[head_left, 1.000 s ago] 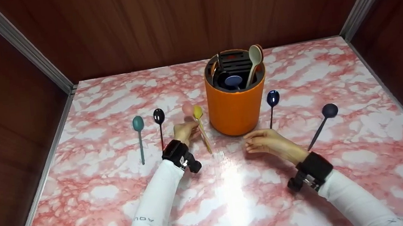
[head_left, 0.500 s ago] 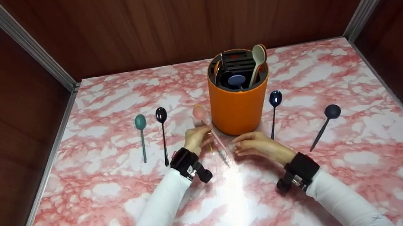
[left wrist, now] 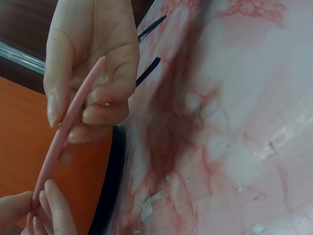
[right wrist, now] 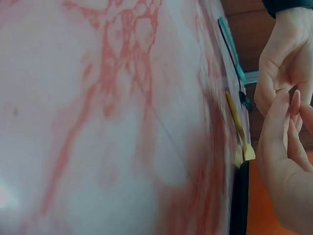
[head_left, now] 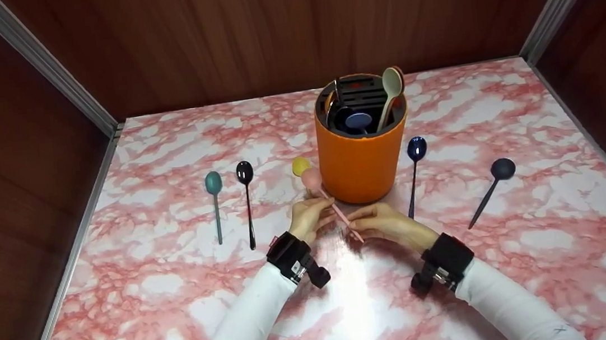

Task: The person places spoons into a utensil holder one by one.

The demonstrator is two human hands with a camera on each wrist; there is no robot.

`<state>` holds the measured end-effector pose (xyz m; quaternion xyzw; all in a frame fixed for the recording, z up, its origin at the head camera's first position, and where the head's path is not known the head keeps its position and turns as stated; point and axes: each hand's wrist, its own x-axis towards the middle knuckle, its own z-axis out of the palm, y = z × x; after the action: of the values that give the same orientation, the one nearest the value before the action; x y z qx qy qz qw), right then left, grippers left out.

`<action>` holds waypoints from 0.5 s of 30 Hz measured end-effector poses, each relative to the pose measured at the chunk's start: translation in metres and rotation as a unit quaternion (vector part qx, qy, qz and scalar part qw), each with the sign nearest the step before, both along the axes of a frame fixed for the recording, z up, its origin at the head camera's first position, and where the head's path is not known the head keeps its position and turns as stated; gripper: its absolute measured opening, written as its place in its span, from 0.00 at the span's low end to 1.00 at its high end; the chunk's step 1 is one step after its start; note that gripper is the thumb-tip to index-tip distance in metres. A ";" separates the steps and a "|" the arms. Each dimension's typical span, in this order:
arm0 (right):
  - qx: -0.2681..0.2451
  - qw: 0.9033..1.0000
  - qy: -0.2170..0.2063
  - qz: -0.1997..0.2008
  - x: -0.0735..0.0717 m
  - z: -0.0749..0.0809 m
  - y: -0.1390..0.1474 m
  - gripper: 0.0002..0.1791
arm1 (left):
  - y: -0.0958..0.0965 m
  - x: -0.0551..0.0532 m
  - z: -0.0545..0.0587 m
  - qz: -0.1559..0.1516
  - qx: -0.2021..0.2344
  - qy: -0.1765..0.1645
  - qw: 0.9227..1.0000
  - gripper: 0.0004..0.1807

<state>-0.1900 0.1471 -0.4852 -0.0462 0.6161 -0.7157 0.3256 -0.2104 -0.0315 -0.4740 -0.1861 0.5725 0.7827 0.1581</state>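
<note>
A pink spoon [head_left: 312, 179] slants in front of the orange utensil holder [head_left: 362, 169], bowl up and to the left. My left hand [head_left: 311, 217] pinches its handle [left wrist: 55, 149] below the bowl. The right hand [head_left: 387, 223] pinches the same handle near its tapered lower end, thumb on one side and fingers on the other in the left wrist view. Both hands are close together, and in the right wrist view the left hand [right wrist: 288, 63] lies just beyond the right. Behind the pink spoon, a yellow spoon [head_left: 300, 166] lies on the table, its handle largely hidden in the head view.
To the left lie a teal spoon [head_left: 214, 184] and a black spoon [head_left: 245, 173]. A shiny dark blue spoon [head_left: 417, 149] and a matt dark spoon [head_left: 503, 169] lie to the right. Several utensils stand in the holder, including a pale spoon [head_left: 392, 83]. Wooden walls [head_left: 266, 33] enclose the marbled table [head_left: 155, 315].
The left hand has lifted the pink spoon off beside the yellow one and carried it rightward. The right hand has moved left and taken hold of the handle's lower end.
</note>
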 end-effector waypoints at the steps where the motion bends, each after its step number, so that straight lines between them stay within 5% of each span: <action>1: 0.002 1.000 -0.001 0.000 0.000 0.000 0.000 0.23 | 0.000 0.001 0.000 0.000 0.001 0.000 1.000 0.03; 15: 0.040 0.999 0.021 0.009 0.007 0.009 0.004 0.25 | 0.001 0.008 0.007 -0.009 0.021 0.016 1.000 0.01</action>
<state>-0.1829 0.1512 -0.4762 -0.0533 0.6502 -0.6868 0.3205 -0.2025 -0.0308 -0.4674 -0.1655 0.5599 0.7959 0.1600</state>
